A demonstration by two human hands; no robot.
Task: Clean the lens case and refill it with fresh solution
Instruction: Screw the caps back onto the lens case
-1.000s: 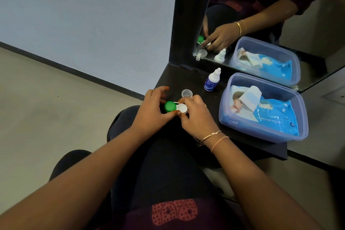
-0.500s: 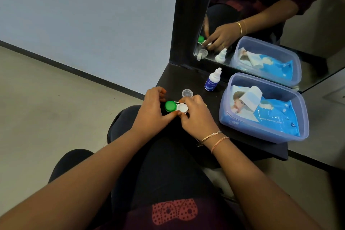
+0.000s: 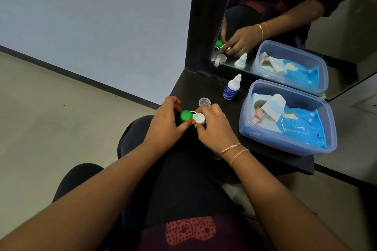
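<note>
Case (image 3: 192, 116): held flat between both hands at the near left corner of the shelf (image 3: 189, 87); whether it is rested on the shelf cannot be told.
Caps: the green cap (image 3: 186, 115) is seen on the left end and the white cap (image 3: 199, 118) on the right end, side by side.
Left hand (image 3: 166, 122): closed on the green end, with the thumb pressed to the near side and the fingers hooked over the far side.
Right hand (image 3: 214, 126): closed on the white end, which is pinched between thumb and curled fingers; two bangles (image 3: 232, 150) are worn at the wrist.
Clear cap (image 3: 204, 102): laid on the shelf just behind the case, apart from it.
Bottle (image 3: 231, 88): white with a blue label, stood upright near the mirror (image 3: 306, 16), between the clear cap and the tub.
Tub (image 3: 285, 145): set on the right of the shelf, uncovered; a blue wipes pack (image 3: 302, 128) is laid inside, with one wipe pulled up.
Mirror: the right hand, case, bottle and tub are reflected.
</note>
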